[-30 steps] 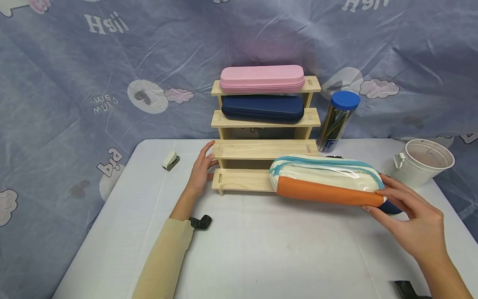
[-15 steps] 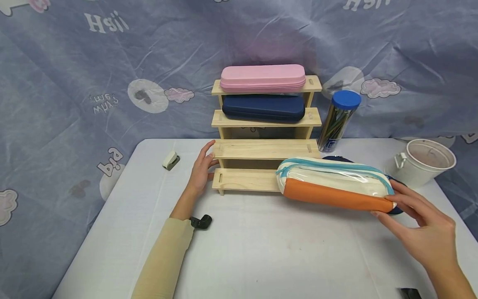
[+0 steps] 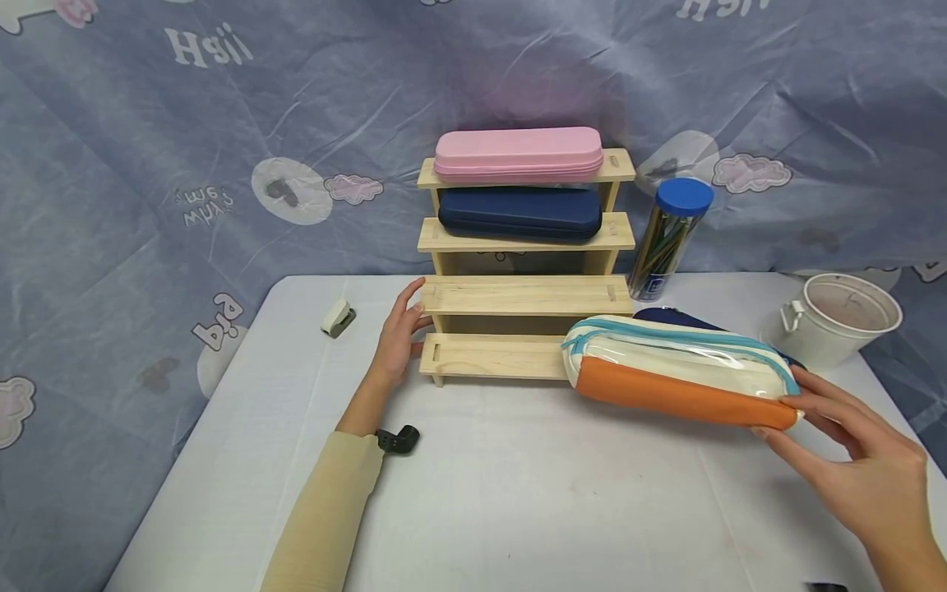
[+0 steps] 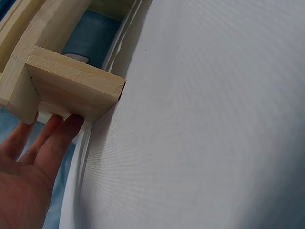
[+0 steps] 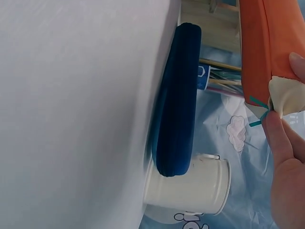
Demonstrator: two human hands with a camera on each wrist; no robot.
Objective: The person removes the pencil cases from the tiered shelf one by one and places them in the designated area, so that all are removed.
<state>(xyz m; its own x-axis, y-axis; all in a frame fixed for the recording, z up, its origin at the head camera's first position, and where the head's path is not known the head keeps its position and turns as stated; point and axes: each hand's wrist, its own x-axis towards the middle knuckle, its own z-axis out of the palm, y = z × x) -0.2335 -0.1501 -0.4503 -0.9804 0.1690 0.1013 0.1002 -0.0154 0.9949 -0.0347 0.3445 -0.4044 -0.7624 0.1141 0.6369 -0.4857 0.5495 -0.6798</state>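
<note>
My right hand [image 3: 858, 460] pinches the right end of an orange and cream pencil case [image 3: 681, 374] with a blue zipper and a clear window. In the right wrist view this pencil case [image 5: 267, 47] is held above the table, and a dark blue pencil case [image 5: 178, 100] lies on the table below it. Only the back edge of that blue case shows in the head view. My left hand [image 3: 395, 341] rests against the left side of a four-step wooden shelf [image 3: 496, 358]; in the left wrist view its fingertips [image 4: 71, 126] touch the wood.
A pink pencil case [image 3: 518, 156] lies on the top step, a navy one [image 3: 521, 215] on the step beneath. Right of the shelf stand a blue-lidded jar of sticks [image 3: 669, 238] and a white bucket [image 3: 836, 321]. A small white stapler [image 3: 339, 318] lies at left.
My right hand has moved right and slightly toward me with the orange and cream pencil case, uncovering more of the shelf's bottom step. The left hand has stayed in place.
</note>
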